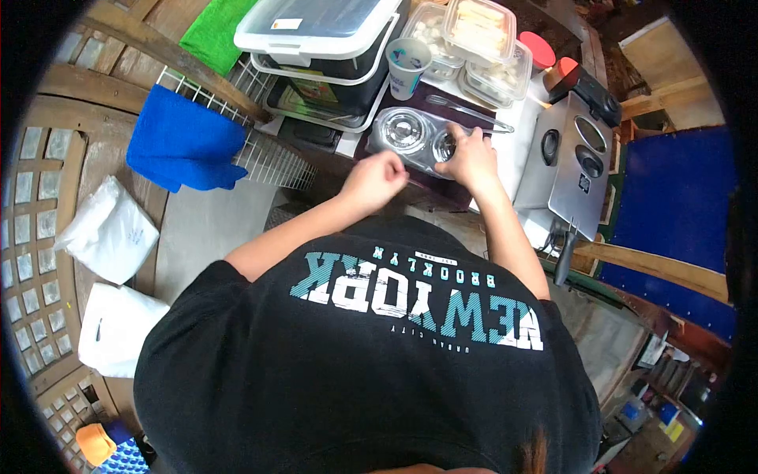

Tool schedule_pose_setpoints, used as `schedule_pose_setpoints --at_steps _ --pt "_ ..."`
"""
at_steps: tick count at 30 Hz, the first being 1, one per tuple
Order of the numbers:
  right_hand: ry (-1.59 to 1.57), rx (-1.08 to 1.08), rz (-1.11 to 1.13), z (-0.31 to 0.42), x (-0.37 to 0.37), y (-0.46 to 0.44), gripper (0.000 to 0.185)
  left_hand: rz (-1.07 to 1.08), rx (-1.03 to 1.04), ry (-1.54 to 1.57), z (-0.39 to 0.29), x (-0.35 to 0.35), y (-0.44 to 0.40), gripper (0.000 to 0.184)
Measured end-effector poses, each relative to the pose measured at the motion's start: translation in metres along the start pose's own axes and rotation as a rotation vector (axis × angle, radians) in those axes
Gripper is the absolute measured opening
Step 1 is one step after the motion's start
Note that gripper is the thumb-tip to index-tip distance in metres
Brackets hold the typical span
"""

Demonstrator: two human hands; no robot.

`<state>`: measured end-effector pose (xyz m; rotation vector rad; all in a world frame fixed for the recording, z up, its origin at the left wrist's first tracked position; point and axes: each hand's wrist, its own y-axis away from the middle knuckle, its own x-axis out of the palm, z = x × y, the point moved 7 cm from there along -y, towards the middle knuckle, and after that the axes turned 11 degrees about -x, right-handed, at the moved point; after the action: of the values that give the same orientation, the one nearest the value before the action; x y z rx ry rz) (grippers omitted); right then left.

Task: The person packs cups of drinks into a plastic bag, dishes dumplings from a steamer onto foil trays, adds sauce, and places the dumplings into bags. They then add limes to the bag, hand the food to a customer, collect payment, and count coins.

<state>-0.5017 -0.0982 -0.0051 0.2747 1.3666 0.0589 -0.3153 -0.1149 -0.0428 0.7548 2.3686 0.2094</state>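
My right hand [474, 162] spread on the shiny box [427, 129], maybe to steady it; my left hand [369, 186] curled, but its pinch was unclear.

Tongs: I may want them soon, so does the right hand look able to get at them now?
Probably yes: the tongs lie just beyond the right hand with nothing seen on top, though it rests on the clear lid.

The near side gives access; bins [320, 75], a cup [407, 73] and tubs [483, 43] block beyond, a metal appliance [570, 178] rightward.
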Motion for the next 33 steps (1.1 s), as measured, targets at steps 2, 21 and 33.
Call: schedule_pose_setpoints --at_steps 2,21,33 --pt "0.006 -0.026 0.024 0.002 -0.001 -0.001 0.086 0.278 -0.27 0.128 -0.003 0.027 -0.004 0.048" --pt "-1.229 0.475 -0.012 -0.087 0.063 -0.023 0.052 0.069 -0.466 0.678 0.068 -0.017 -0.104 0.045" --pt "-1.606 0.303 0.087 -0.09 0.091 -0.064 0.031 -0.039 0.148 0.675 0.004 -0.035 -0.104 0.013"
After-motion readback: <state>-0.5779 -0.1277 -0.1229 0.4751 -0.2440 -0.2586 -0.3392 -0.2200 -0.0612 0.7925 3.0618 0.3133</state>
